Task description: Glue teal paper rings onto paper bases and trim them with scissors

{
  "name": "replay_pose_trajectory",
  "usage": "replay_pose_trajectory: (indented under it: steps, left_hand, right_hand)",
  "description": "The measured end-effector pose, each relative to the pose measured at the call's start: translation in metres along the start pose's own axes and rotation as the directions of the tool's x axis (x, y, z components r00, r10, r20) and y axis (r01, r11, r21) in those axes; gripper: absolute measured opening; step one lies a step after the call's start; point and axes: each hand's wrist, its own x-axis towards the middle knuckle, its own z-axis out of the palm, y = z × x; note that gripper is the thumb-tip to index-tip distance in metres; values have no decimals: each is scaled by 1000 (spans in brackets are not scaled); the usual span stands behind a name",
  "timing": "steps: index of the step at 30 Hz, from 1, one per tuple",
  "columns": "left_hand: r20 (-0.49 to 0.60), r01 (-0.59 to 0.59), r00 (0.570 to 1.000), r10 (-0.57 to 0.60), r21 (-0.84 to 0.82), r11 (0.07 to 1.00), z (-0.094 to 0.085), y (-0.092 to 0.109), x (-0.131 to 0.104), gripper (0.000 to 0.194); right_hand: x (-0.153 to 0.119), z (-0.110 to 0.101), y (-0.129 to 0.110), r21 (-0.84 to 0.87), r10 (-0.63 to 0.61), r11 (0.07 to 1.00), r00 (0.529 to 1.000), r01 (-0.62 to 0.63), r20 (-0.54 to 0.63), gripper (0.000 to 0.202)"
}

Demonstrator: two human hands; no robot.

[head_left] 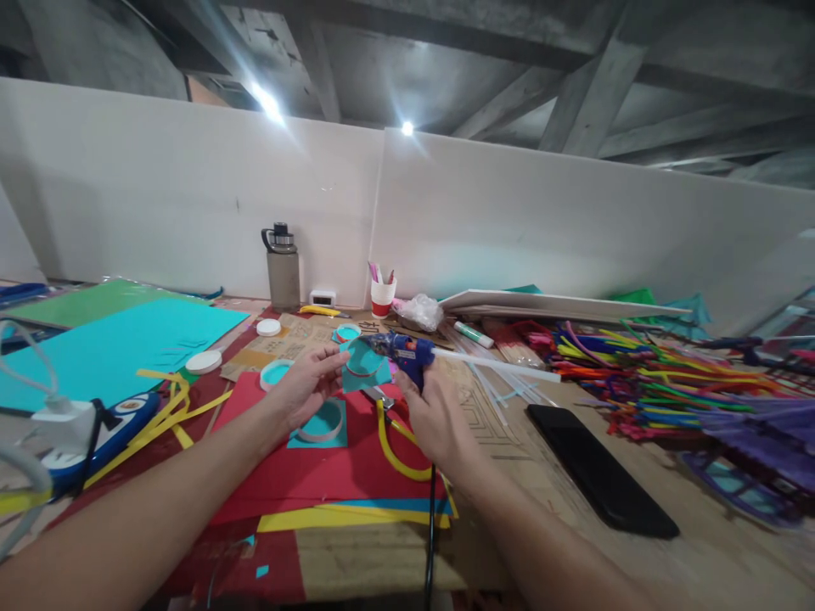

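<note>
My right hand (pixel 439 416) is wrapped round a blue hot glue gun (pixel 413 355), and a long white glue stick (pixel 497 365) juts from its back. The gun's nozzle points left, close to a turquoise paper piece with a ring on it (pixel 364 363). My left hand (pixel 311 382) pinches that piece by its left edge. Below, a white ring on a turquoise square (pixel 320 422) lies on red paper (pixel 273 467). Yellow-handled pliers or scissors (pixel 388 445) rest beside it, partly behind my right hand. Whether glue is coming out is too small to tell.
A black phone (pixel 598 471) lies at the right, before a pile of coloured pipe cleaners (pixel 637 382). A bottle (pixel 283 271) and a cup of pens (pixel 383 297) stand at the back. Yellow strips (pixel 171 412) and a power strip (pixel 105 441) lie left. The gun's black cord (pixel 431 535) hangs over the front edge.
</note>
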Motion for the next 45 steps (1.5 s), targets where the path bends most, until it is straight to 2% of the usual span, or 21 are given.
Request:
replay_pose_trajectory:
  steps: [7, 14, 22, 28, 33, 39, 45]
  left_hand:
    - [68, 2, 998, -4, 30, 1000, -1, 0, 1, 18]
    - [-24, -9, 1000, 9, 6, 1000, -6, 6, 2, 16]
    - [0, 11, 1000, -11, -48, 999, -7, 4, 3, 11]
    - [84, 1, 996, -2, 11, 1000, -8, 0, 2, 19]
    - [28, -22, 999, 21, 34, 999, -7, 3, 2, 23]
    - [-85, -64, 993, 79, 159, 985, -11, 2, 5, 25]
    - [-26, -79, 996, 91, 290, 954, -5, -1, -1, 23]
  right_hand:
    - [-3, 5, 3, -5, -37, 999, 996, 37, 80, 34]
    - [-4, 3, 0, 43, -64, 997, 988, 59, 140, 34]
    - [-2, 0, 4, 8, -52, 999, 996, 51, 71, 35]
    - [-2, 1, 4, 8, -14, 1000, 996, 14, 84, 34]
    - [-2, 0, 3, 49, -11, 999, 993, 5, 116, 34]
    - [-1, -3, 4, 43, 5, 999, 998, -8, 67, 32]
    - [0, -3, 8, -64, 22, 998, 994, -16, 106, 32]
